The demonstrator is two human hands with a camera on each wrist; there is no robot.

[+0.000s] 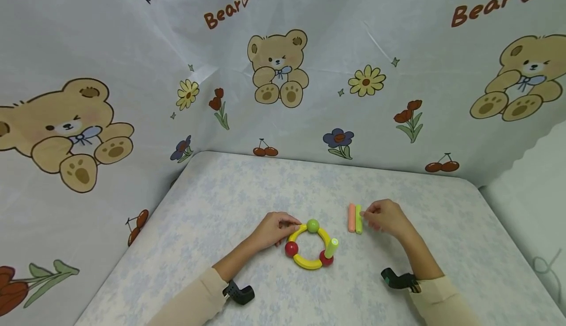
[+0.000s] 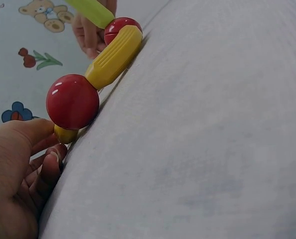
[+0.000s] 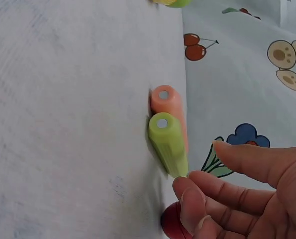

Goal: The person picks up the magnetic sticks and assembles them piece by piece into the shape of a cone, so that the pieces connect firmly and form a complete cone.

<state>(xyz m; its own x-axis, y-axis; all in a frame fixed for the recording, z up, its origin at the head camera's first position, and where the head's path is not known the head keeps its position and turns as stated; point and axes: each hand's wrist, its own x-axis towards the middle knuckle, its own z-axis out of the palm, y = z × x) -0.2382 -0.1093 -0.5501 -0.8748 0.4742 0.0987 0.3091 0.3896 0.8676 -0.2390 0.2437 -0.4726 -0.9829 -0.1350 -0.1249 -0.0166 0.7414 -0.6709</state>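
On the table lies a ring of yellow curved rods (image 1: 308, 263), joined by a green ball (image 1: 313, 226) and two red balls (image 1: 291, 249). A light green rod (image 1: 331, 248) stands tilted up from the right-hand red ball (image 1: 327, 258). My left hand (image 1: 273, 230) pinches the ring's upper-left yellow curved rod (image 2: 66, 134). A salmon rod (image 1: 352, 218) and a second light green rod (image 1: 358, 219) lie side by side. My right hand (image 1: 385, 216) is at the green rod's right, its fingertips at the rod's far end, thumb apart. Another red ball (image 3: 174, 221) shows partly behind those fingers.
The patterned tablecloth (image 1: 247, 183) covers the table. A curtain printed with bears (image 1: 278, 70) hangs behind and to the left. Black wrist cameras (image 1: 240, 294) sit at both cuffs. A pale cord (image 1: 548, 267) is at the far right.
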